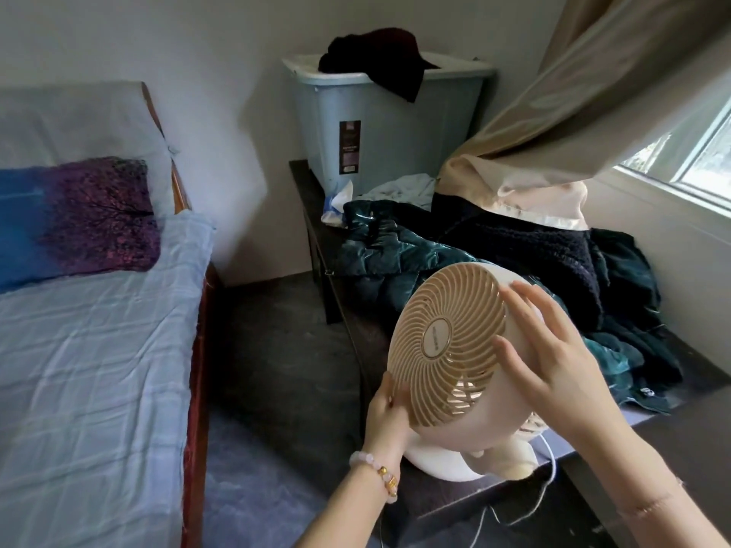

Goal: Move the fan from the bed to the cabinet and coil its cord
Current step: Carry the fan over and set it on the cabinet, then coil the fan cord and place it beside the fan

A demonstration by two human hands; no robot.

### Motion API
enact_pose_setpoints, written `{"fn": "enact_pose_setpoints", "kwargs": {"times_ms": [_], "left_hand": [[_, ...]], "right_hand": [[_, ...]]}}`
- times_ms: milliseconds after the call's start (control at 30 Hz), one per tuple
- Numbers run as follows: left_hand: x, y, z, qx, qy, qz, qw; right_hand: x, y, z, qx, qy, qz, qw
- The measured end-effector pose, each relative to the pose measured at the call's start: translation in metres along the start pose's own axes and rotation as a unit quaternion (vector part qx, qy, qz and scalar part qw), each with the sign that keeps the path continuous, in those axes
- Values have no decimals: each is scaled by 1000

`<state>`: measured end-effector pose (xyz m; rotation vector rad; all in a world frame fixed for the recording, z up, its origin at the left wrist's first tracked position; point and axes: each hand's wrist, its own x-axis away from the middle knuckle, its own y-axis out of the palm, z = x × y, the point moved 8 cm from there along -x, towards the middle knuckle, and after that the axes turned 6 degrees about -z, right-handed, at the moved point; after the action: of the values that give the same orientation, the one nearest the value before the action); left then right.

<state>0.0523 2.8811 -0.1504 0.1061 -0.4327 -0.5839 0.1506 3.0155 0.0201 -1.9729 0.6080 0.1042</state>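
**Head view: fan on the cabinet, both hands on its grille**

The fan [449, 344] stands on its white base at the near end of the dark cabinet [466, 494], grille tilted up and toward the bed [91, 350] on the left. The left hand [385, 409] grips the lower left rim of the grille, fingers curled around the edge. The right hand [553, 350] lies against the grille's right side with fingers extended and slightly spread, not closed on anything. A white cord [550, 460] trails from behind the base over the cabinet's front edge (uncoiled, hanging loose). Dark clothing [514, 247] is heaped just behind the fan, and a blue bin [391, 124] stands at the far end.
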Motion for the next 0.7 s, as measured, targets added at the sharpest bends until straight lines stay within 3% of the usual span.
{"fn": "enact_pose_setpoints", "kwargs": {"times_ms": [100, 167, 267, 367, 433, 567, 633, 700], "left_hand": [[-3, -7, -4, -26, -2, 19, 999], [-2, -13, -6, -33, 11, 44, 998], [2, -25, -22, 56, 7, 79, 995], [15, -18, -62, 52, -79, 79, 992], [29, 4, -90, 8, -136, 23, 990], [57, 75, -129, -71, -205, -162, 963], [58, 106, -137, -64, -208, -204, 955], [55, 131, -141, -46, -215, -213, 952]], "right_hand": [[0, 0, 1, -10, -5, -2, 1000], [0, -5, 8, -87, 9, -4, 996], [9, -24, 33, -308, 59, 59, 948], [31, -37, 76, -408, 121, 146, 893], [49, -25, 107, -426, 186, 146, 873], [90, 31, 156, -434, 305, 80, 844], [113, 63, 179, -462, 366, 73, 804], [139, 93, 203, -504, 438, 84, 740]]}}
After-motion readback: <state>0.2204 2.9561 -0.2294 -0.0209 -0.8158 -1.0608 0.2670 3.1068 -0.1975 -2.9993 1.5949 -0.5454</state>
